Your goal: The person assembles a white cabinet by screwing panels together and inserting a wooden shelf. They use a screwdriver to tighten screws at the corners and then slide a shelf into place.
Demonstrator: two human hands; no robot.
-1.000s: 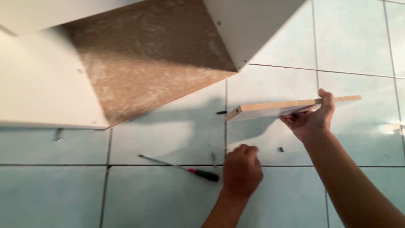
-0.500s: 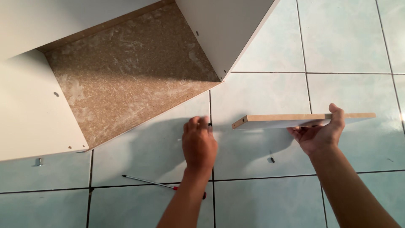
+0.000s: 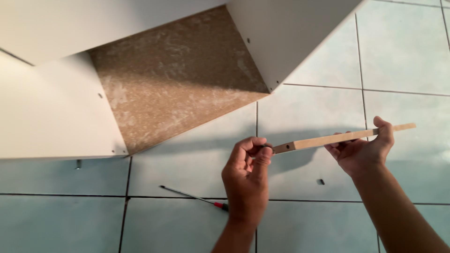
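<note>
My right hand (image 3: 362,151) grips a thin wooden board (image 3: 328,139) seen edge-on, holding it level above the tiled floor. My left hand (image 3: 247,175) is at the board's left end, its fingertips pinched on something small and dark against that end; I cannot tell what it is. A small hole shows in the board's edge close to those fingers. A screwdriver (image 3: 194,198) with a red and black handle lies on the floor just left of my left wrist.
A white cabinet carcass (image 3: 51,122) with a brown fibreboard back (image 3: 178,79) lies open on the pale blue tiled floor (image 3: 403,56) at upper left. One small fitting (image 3: 320,182) lies under the board, another (image 3: 78,164) by the cabinet's lower edge.
My left hand rose from the floor near the screwdriver to the board's left end. The board has been lifted slightly and tilted, still held by my right hand.
</note>
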